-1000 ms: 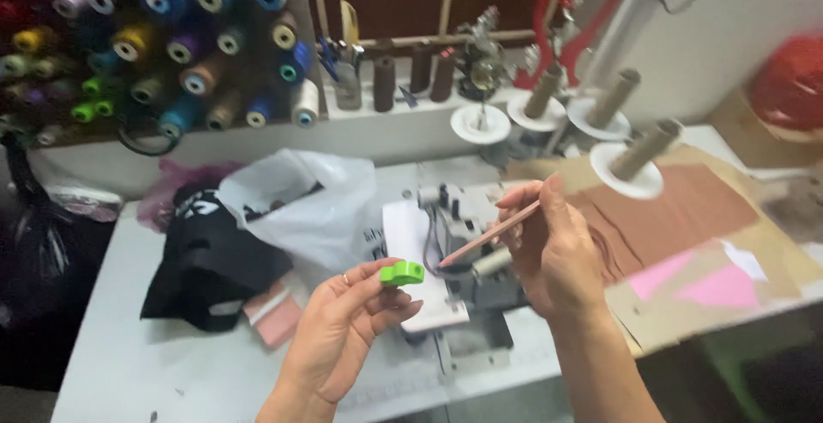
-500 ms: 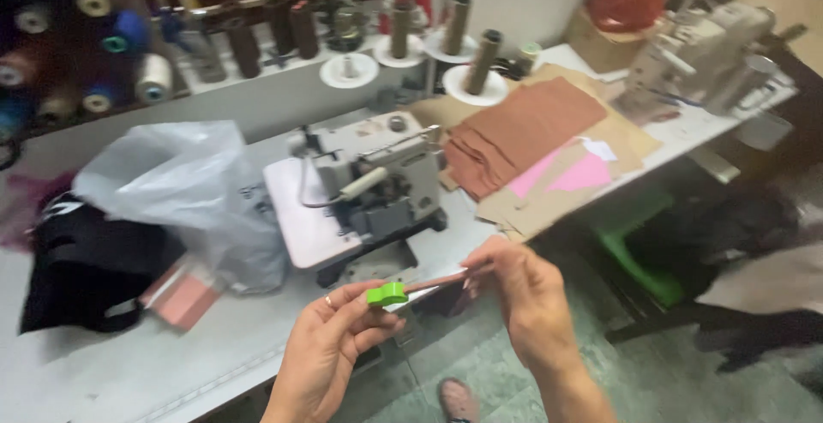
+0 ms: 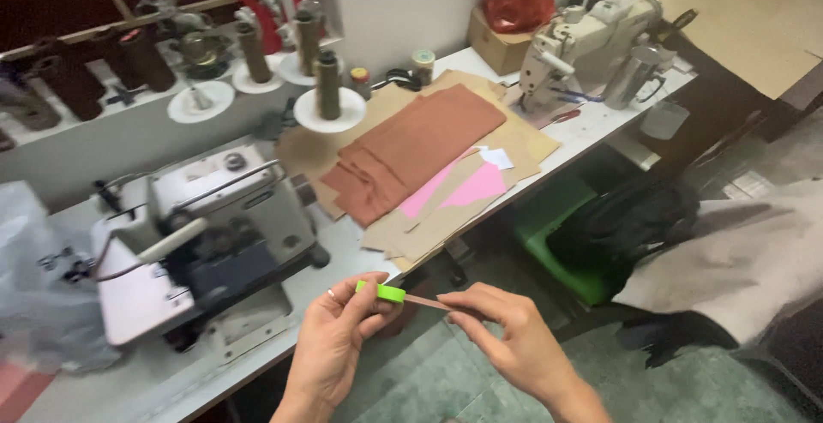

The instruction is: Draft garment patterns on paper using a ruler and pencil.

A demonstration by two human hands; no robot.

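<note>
Two hands: lower centre of the frame, held over the floor off the table edge.
Left hand [image 3: 336, 337]: fingertips pinch a green sharpener [image 3: 382, 292].
Right hand [image 3: 506, 337]: pinches a brown pencil [image 3: 425, 302], tip in the sharpener.
Middle left: grey sewing machine [image 3: 206, 234] on the white table [image 3: 343, 256].
Centre: rust fabric [image 3: 411, 149] on cardboard.
Upper right: second sewing machine [image 3: 587, 37].

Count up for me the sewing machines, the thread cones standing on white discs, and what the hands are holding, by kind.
Sewing machines: 2 (grey one, cream one)
Thread cones on white discs: 3 ()
Green sharpener, in the left hand: 1
Pencil, in the right hand: 1
Total: 7
</note>
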